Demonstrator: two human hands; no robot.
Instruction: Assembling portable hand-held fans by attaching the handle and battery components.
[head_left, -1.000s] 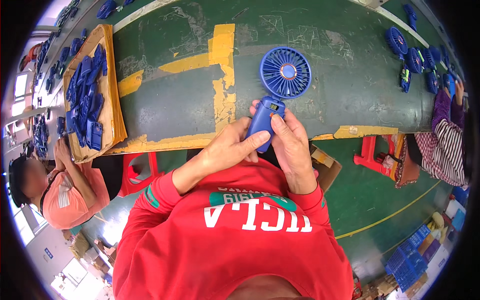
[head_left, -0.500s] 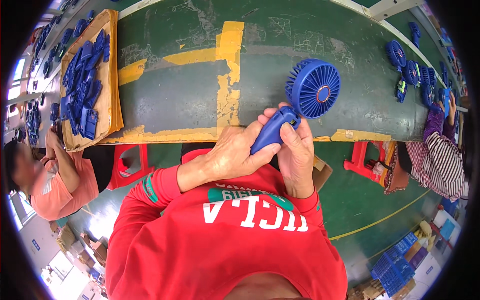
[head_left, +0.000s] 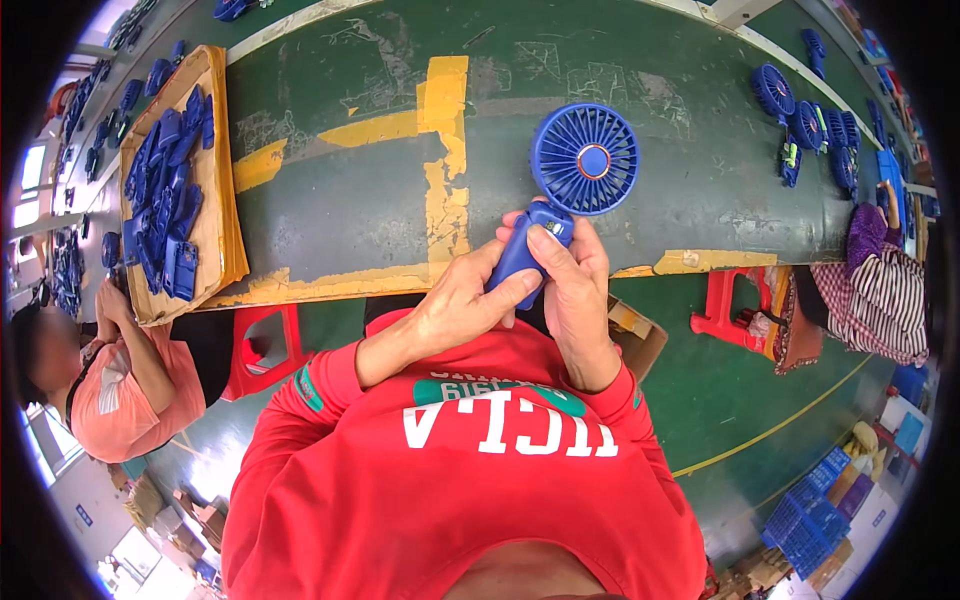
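I see both hands clasped on the blue handheld fan over the green table's near edge. The left hand and right hand hide most of its handle. The far-left cardboard tray holds indistinct blue parts.

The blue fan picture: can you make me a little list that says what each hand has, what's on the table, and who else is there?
held thing: blue handheld fan, round head up over the table
left hand: wrapped around the fan's handle
right hand: on the handle too, thumb on top
table: dark green with worn yellow patches
left side: cardboard tray full of blue parts
far right: more blue fans
others: one person seated at each end
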